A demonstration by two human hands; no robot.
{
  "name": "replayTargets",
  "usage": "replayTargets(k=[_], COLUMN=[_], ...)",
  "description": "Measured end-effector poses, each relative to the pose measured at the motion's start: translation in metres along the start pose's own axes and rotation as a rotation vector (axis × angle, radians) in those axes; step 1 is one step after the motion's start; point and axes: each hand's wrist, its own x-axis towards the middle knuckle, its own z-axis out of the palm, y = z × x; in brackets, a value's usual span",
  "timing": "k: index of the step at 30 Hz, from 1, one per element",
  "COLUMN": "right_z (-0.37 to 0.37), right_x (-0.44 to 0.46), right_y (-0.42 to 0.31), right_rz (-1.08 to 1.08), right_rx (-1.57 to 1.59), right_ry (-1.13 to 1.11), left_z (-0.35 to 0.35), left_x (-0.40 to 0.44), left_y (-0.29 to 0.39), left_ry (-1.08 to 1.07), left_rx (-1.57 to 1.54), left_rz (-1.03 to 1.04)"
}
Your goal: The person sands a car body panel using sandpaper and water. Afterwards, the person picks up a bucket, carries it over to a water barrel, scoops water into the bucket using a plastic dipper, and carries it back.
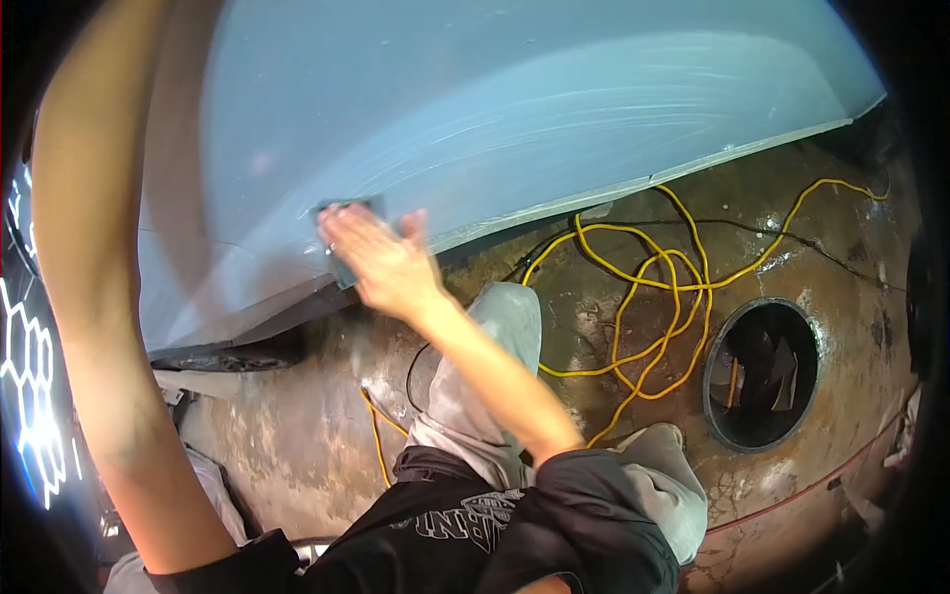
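"What might go wrong, from where you stand?"

"On the left, the left forearm (pixel 94 228) runs up out of sight. I can't tell what the left hand touches, so I can't judge any support there. Then the right hand (pixel 381 265): it's flat, so the dark pad (pixel 343 271) could skid out and let the fingertips scrape the blue-grey panel (pixel 495 109). Near that lower edge, the pad could also catch and fold. Further right, the loose yellow cord (pixel 693 287) could snag a foot if the person steps back, and the round bucket (pixel 707 386) could get knocked."

"And the pad, against the grip?"

"Between the right hand and the panel, beside the lower edge. It shows past the fingertips and out beside the palm. Nothing is clamped: the fingers lie straight over it, close together, with the thumb spread away to the right. The hand's a bit blurred, so I can't tell how hard it presses."
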Motion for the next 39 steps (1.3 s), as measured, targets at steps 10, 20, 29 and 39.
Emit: replayTargets(k=[10,20,29,39], right_z=[-0.008,-0.122,-0.014,-0.016], right_x=[0.013,0.004,-0.012,-0.020], right_y=[-0.007,0.207,0.006,-0.005], right_rz=[0.678,1.028,0.238,0.112], right_rx=[0.143,0.259,-0.059,0.013], right_ry=[0.458,0.767,0.133,0.061], left_z=[-0.032,-0.066,-0.088,-0.107], left_x=[-0.196,-0.260,-0.279,-0.299], left_y=[0.002,-0.032,-0.045,-0.058], left_ry=[-0.231,-0.248,-0.253,-0.317], left_rx=[-0.169,-0.121,-0.073,-0.053], left_rz=[0.137,0.046,-0.019,-0.067])
